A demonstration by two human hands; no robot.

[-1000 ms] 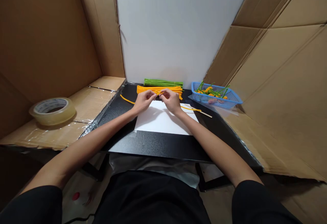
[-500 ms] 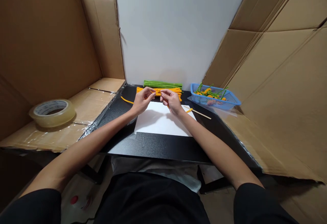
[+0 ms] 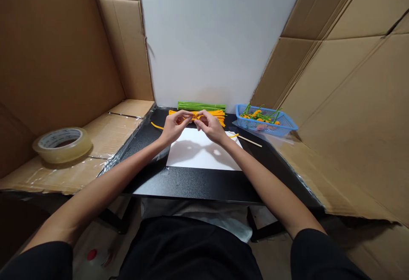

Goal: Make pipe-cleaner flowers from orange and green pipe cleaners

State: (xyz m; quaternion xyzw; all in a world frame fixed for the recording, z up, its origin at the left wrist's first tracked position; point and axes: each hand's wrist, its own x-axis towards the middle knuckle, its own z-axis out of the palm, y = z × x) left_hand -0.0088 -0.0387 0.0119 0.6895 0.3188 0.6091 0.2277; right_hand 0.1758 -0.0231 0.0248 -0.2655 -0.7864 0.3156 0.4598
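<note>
My left hand (image 3: 175, 125) and my right hand (image 3: 209, 126) meet fingertip to fingertip above a white sheet (image 3: 204, 156). Both pinch an orange pipe cleaner (image 3: 156, 125); one end sticks out left of my left wrist, and an orange end also shows right of my right wrist. Its middle, between the fingers, is partly hidden and blends with the orange bundle behind. Just beyond my hands lies that bundle of orange pipe cleaners (image 3: 220, 118), with a bundle of green pipe cleaners (image 3: 201, 106) behind it.
A blue basket (image 3: 284, 131) at the right holds green stems with orange heads. A thin wooden stick (image 3: 251, 141) lies by the sheet's right corner. On the cardboard at left sits a roll of clear tape (image 3: 64, 145). Cardboard walls flank the black table (image 3: 188, 182).
My hands have drawn slightly closer, fingertips now nearly meeting. The orange end by my right wrist has shifted a little. The whole view has moved slightly.
</note>
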